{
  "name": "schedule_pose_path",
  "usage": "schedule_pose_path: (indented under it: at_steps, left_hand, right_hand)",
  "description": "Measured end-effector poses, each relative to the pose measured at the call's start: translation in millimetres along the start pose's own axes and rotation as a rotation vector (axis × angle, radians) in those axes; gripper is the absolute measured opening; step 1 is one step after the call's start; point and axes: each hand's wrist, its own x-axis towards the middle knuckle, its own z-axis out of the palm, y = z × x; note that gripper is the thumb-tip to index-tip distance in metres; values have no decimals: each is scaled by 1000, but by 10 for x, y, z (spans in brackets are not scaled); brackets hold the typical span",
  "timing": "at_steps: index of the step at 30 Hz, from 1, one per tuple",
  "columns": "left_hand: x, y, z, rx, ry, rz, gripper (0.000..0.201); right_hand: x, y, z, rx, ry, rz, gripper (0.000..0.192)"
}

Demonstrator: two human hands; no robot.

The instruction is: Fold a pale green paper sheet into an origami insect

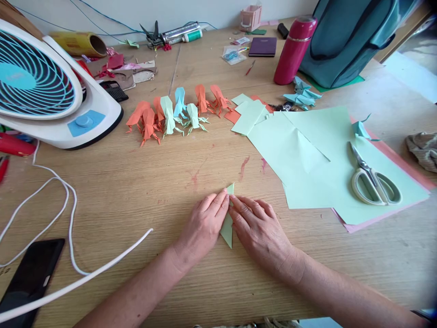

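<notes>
A small piece of folded pale green paper (228, 230) lies on the wooden table, long and narrow with pointed ends. My left hand (206, 218) grips its left side, fingers together and tips near its upper end. From the right, my right hand (259, 223) presses the same paper with bent fingers, its fingertips meeting those of the left. The middle of the paper is partly hidden under both hands. Beyond them stands a row of folded paper figures, among them an orange figure (149, 123), a pale green figure (168, 116) and a blue figure (180, 101).
Pale green sheets (273, 150) lie at right with scissors (370, 180) on them. A pink bottle (295, 51) and a teal bag (348, 43) stand behind. At left are a fan (92, 123), a white cable (112, 255) and a phone (32, 273).
</notes>
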Motion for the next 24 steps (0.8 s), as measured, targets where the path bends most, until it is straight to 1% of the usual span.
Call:
schedule_pose_path:
  at_steps: [9,13,20,24]
  left_hand:
    - [17,-27,0,30,-8,68,42]
    - [14,-31,-3,82,-5,113,43]
    - [22,-42,-12,88,-31,113,44]
    - [45,-37,-34,120,-69,128,45]
  right_hand:
    - [-3,4,6,-16,0,-8,32]
    - [-6,9,12,-6,8,-2,31]
    - [-6,7,-1,18,-3,16,30]
    - [-5,10,-6,25,-10,17,32]
